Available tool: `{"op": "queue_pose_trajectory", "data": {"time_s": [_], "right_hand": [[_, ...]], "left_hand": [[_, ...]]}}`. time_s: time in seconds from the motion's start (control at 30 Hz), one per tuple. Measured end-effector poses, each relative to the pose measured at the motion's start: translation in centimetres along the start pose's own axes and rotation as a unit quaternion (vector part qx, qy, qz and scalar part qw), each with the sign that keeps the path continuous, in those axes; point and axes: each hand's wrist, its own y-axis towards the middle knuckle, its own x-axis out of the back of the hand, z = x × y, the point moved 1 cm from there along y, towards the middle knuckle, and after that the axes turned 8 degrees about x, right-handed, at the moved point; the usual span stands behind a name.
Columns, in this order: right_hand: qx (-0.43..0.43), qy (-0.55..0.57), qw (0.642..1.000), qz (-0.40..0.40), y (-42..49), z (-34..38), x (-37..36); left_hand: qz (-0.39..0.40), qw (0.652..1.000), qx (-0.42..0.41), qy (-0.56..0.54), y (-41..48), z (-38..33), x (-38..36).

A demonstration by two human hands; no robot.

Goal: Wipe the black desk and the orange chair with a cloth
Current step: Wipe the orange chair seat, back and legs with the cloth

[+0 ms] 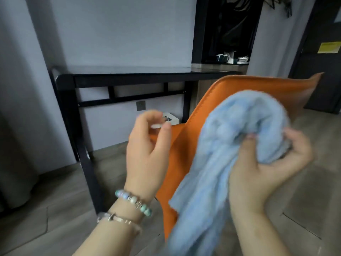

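Observation:
My right hand (265,163) grips a bunched light-blue cloth (230,137); the cloth hangs down past my wrist and covers much of the orange chair (258,85). The chair stands right in front of me, its curved back toward the black desk (129,75). My left hand (147,145) hovers just left of the cloth, in front of the chair, with fingers loosely curled and nothing in them. Bead bracelets circle that wrist. The desk's glossy top runs along the wall behind the chair.
A grey curtain (22,108) hangs at the left. A wall socket (140,105) and a white object (170,118) sit under the desk. A dark shelf niche with cups (228,56) is at the back right, beside a dark door (323,61). The floor is grey wood.

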Motion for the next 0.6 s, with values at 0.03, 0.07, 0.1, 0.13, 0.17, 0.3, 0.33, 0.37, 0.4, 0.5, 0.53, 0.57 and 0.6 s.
{"op": "queue_pose_trajectory", "data": {"time_s": [0.03, 0.07, 0.1, 0.13, 0.17, 0.3, 0.33, 0.37, 0.4, 0.5, 0.53, 0.57, 0.6], "right_hand": [[0.001, -0.032, 0.999, -0.022, 1.2, 0.0, -0.4], [-0.005, -0.057, 0.998, -0.025, 1.8, 0.1, -1.0], [0.000, -0.076, 0.997, -0.004, 1.7, 0.6, -1.8], [0.021, -0.095, 0.995, 0.035, 1.2, 1.1, -2.7], [0.044, -0.113, 0.990, 0.079, 0.4, 1.5, -3.5], [0.017, -0.120, 0.987, 0.101, 0.7, -1.1, -3.5], [-0.018, -0.116, 0.990, 0.073, 1.7, -2.2, -3.1], [-0.056, -0.112, 0.991, 0.040, 2.8, -3.3, -2.6], [-0.095, -0.110, 0.989, 0.009, 3.5, -4.3, -2.2], [-0.136, -0.114, 0.984, -0.008, 3.1, -4.6, -2.1], [-0.102, -0.099, 0.990, 0.017, 2.2, -4.0, -2.3], [-0.053, -0.081, 0.994, 0.051, 0.9, -3.2, -2.8], [0.004, -0.072, 0.993, 0.090, -0.6, -2.5, -3.2]], "left_hand": [[0.009, 1.000, -0.022, -0.011, 0.6, -0.2, -0.8], [0.038, 0.999, -0.025, -0.029, 1.2, -0.4, -2.0], [0.081, 0.996, -0.014, -0.041, 1.6, -0.5, -3.1], [0.121, 0.992, -0.004, -0.023, 1.9, -0.5, -4.2], [0.144, 0.989, -0.001, 0.025, 2.1, -0.3, -5.1], [0.094, 0.993, 0.027, 0.059, 2.4, 0.3, -6.0], [0.090, 0.994, 0.027, 0.056, 2.4, 0.5, -6.1], [0.091, 0.994, 0.025, 0.062, 2.3, 0.4, -6.1], [0.094, 0.993, 0.025, 0.071, 2.3, 0.5, -6.1], [0.075, 0.990, 0.017, 0.123, 2.0, 0.5, -6.1], [0.066, 0.988, 0.015, 0.137, 2.0, 0.6, -6.2], [0.059, 0.988, 0.014, 0.144, 2.1, 0.8, -6.3], [0.054, 0.988, 0.013, 0.145, 2.1, 0.9, -6.3]]}}
